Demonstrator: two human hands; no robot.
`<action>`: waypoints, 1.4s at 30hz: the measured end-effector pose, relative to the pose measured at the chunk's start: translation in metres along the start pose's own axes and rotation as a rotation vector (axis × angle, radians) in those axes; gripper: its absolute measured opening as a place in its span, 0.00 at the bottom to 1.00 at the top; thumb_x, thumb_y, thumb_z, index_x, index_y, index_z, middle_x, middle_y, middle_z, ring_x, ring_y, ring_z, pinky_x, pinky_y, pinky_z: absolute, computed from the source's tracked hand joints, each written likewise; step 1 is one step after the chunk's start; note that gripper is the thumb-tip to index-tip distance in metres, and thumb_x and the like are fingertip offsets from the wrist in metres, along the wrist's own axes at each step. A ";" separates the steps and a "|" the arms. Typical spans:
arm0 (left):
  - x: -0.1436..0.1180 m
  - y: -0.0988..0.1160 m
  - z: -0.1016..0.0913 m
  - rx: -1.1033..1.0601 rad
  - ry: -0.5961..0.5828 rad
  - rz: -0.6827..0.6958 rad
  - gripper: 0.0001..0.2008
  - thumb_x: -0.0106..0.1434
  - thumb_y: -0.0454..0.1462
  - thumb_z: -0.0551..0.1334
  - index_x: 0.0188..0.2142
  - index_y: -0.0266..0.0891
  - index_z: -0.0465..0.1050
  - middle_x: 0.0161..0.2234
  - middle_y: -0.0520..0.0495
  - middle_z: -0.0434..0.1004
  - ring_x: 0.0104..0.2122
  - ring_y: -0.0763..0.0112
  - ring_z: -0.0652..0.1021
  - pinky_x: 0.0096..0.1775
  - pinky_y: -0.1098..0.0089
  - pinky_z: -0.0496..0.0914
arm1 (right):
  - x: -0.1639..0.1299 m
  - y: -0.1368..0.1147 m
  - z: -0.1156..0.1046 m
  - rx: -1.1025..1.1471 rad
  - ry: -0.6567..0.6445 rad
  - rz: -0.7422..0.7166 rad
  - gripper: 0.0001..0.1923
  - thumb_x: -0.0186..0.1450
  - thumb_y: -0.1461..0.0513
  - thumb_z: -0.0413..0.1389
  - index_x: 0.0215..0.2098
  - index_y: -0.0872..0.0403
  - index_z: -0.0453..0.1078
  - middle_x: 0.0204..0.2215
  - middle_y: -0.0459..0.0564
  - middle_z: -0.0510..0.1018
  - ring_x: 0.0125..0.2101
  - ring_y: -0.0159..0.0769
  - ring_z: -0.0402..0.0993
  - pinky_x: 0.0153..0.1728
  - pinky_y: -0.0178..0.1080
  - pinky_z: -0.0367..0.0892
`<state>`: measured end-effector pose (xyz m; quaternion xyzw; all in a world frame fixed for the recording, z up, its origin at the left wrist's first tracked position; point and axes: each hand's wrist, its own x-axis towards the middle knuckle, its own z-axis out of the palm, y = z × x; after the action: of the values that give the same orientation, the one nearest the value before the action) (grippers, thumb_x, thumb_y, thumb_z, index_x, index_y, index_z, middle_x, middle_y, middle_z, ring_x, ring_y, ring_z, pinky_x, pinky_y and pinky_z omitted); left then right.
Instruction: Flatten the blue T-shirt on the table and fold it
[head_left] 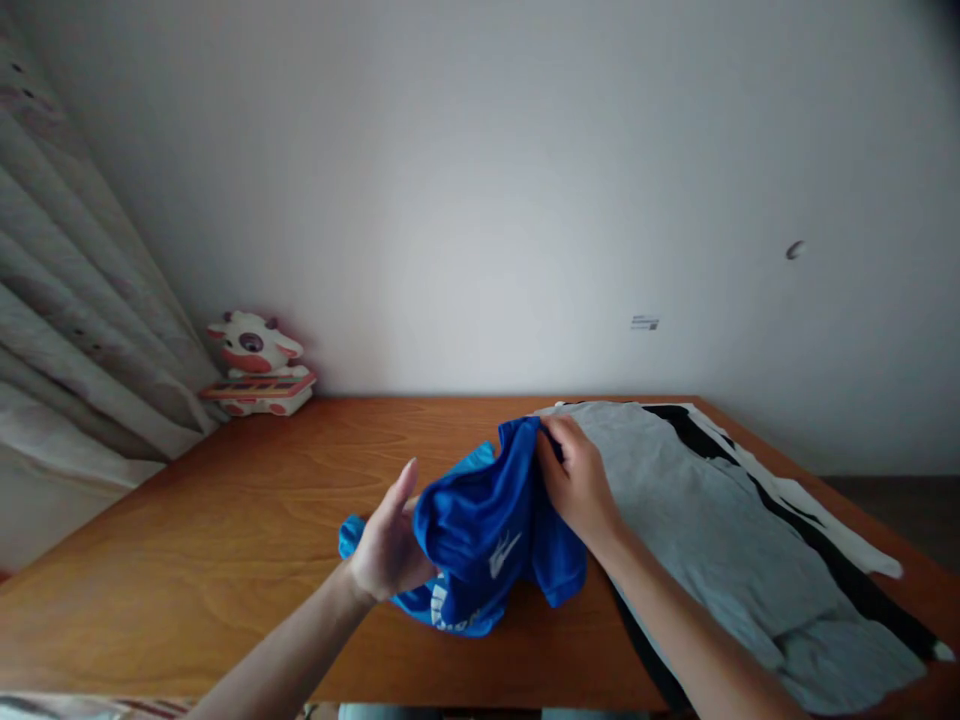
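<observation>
A bunched blue T-shirt (480, 540) with white print and lighter blue parts is held up just above the wooden table. My right hand (577, 475) pinches its upper edge between thumb and fingers. At the shirt's left side is my left hand (390, 545), its thumb raised and apart from the fabric. The fingers of that hand are partly hidden behind the cloth and do not visibly grip it. A sleeve with a loose hem hangs below my right hand.
Flat layered clothes, a grey garment (697, 540) on top with black and white ones beneath, cover the right of the wooden table (225, 530). A cow-shaped toy keyboard (259, 365) stands at the back left by a curtain (75, 300). Behind is a white wall (480, 200).
</observation>
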<state>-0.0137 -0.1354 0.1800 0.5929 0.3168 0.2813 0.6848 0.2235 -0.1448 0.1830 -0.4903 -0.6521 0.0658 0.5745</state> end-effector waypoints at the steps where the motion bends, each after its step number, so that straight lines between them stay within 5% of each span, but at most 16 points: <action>1: 0.003 -0.002 0.006 -0.052 -0.043 -0.015 0.47 0.63 0.70 0.40 0.45 0.37 0.80 0.42 0.36 0.84 0.51 0.46 0.81 0.50 0.50 0.75 | 0.000 -0.003 0.003 0.006 -0.035 0.008 0.15 0.73 0.56 0.50 0.45 0.50 0.78 0.38 0.52 0.79 0.40 0.40 0.77 0.45 0.41 0.72; 4: 0.016 -0.011 0.018 -0.059 -0.123 0.014 0.33 0.68 0.60 0.46 0.45 0.39 0.79 0.52 0.38 0.80 0.55 0.50 0.78 0.54 0.51 0.73 | 0.001 -0.012 0.009 0.013 -0.180 0.015 0.18 0.74 0.52 0.49 0.45 0.49 0.79 0.37 0.51 0.78 0.37 0.39 0.77 0.41 0.38 0.72; 9: 0.029 -0.022 0.020 0.660 -0.032 0.285 0.15 0.69 0.44 0.55 0.40 0.40 0.78 0.50 0.40 0.77 0.50 0.59 0.76 0.58 0.56 0.70 | 0.000 -0.021 0.012 -0.024 -0.229 -0.063 0.17 0.76 0.58 0.47 0.51 0.49 0.78 0.39 0.51 0.78 0.41 0.38 0.78 0.46 0.38 0.71; 13: 0.029 -0.018 0.009 1.130 0.073 0.316 0.15 0.71 0.37 0.50 0.42 0.39 0.75 0.45 0.40 0.77 0.44 0.60 0.78 0.51 0.60 0.74 | -0.001 -0.018 0.006 -0.154 -0.169 -0.165 0.18 0.76 0.60 0.46 0.52 0.50 0.78 0.37 0.52 0.76 0.38 0.37 0.78 0.42 0.37 0.72; 17: 0.024 0.002 -0.015 1.567 0.350 0.198 0.19 0.75 0.40 0.47 0.51 0.33 0.73 0.53 0.33 0.74 0.50 0.54 0.78 0.53 0.55 0.74 | 0.000 -0.002 -0.009 -0.320 -0.114 -0.244 0.19 0.77 0.57 0.45 0.52 0.51 0.77 0.38 0.53 0.80 0.37 0.38 0.80 0.40 0.36 0.71; 23: 0.010 0.032 -0.065 1.875 0.663 0.189 0.27 0.73 0.51 0.53 0.54 0.27 0.72 0.54 0.28 0.73 0.53 0.45 0.75 0.50 0.52 0.74 | 0.011 0.028 -0.036 -0.505 0.022 -0.080 0.26 0.77 0.49 0.42 0.45 0.56 0.77 0.24 0.53 0.80 0.24 0.41 0.78 0.26 0.37 0.61; 25: 0.007 0.032 -0.083 1.889 0.590 0.218 0.19 0.71 0.46 0.59 0.48 0.31 0.76 0.54 0.29 0.74 0.54 0.44 0.75 0.51 0.51 0.73 | 0.014 0.033 -0.042 -0.479 0.020 -0.007 0.27 0.76 0.47 0.41 0.45 0.56 0.75 0.18 0.48 0.74 0.19 0.39 0.71 0.24 0.37 0.56; 27: 0.006 0.024 -0.099 1.823 0.378 0.259 0.08 0.67 0.39 0.61 0.38 0.37 0.78 0.54 0.34 0.76 0.54 0.48 0.75 0.53 0.54 0.72 | 0.016 0.037 -0.047 -0.407 -0.016 0.041 0.26 0.76 0.46 0.41 0.43 0.55 0.73 0.17 0.44 0.69 0.17 0.37 0.67 0.24 0.37 0.55; 30: 0.008 0.001 -0.112 1.577 0.071 0.298 0.09 0.67 0.40 0.62 0.31 0.40 0.75 0.50 0.41 0.78 0.50 0.59 0.78 0.54 0.60 0.71 | 0.012 0.045 -0.053 -0.285 -0.116 0.089 0.23 0.75 0.45 0.42 0.37 0.51 0.68 0.17 0.42 0.66 0.19 0.36 0.67 0.26 0.36 0.58; 37: 0.036 -0.061 -0.110 1.280 0.049 0.159 0.25 0.67 0.53 0.60 0.56 0.40 0.72 0.56 0.38 0.77 0.57 0.55 0.76 0.61 0.56 0.68 | -0.016 0.062 -0.070 -0.218 -0.404 0.176 0.21 0.73 0.46 0.44 0.37 0.50 0.70 0.30 0.49 0.80 0.34 0.43 0.79 0.39 0.40 0.69; 42: 0.046 -0.075 -0.111 1.215 -0.031 0.017 0.36 0.62 0.59 0.63 0.61 0.40 0.69 0.61 0.38 0.74 0.59 0.53 0.76 0.61 0.59 0.68 | -0.041 0.075 -0.097 -0.262 -0.519 0.300 0.22 0.72 0.47 0.43 0.47 0.50 0.72 0.39 0.53 0.84 0.41 0.46 0.81 0.46 0.44 0.72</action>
<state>-0.0687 -0.0404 0.0902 0.8843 0.4058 0.0468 0.2261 0.3391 -0.1827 0.1383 -0.6177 -0.7001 0.1881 0.3048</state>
